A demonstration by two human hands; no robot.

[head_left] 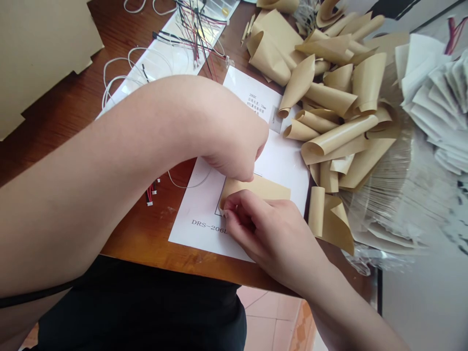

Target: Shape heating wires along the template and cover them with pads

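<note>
A tan paper piece (265,187) lies on a white printed sheet (204,219) marked "DRS-206" at the near edge of the wooden table (146,234). My left hand (234,146) is curled into a fist and presses down on the upper left of the tan piece. My right hand (263,229) pinches the piece's lower left corner with its fingertips. A thin white wire (186,185) runs under my left hand.
A heap of curled tan backing papers (329,97) covers the right of the table. Stacked white sheets in clear film (431,122) lie far right. Wire harnesses with red and black leads (193,29) sit on a white sheet behind. Cardboard (36,48) is at the upper left.
</note>
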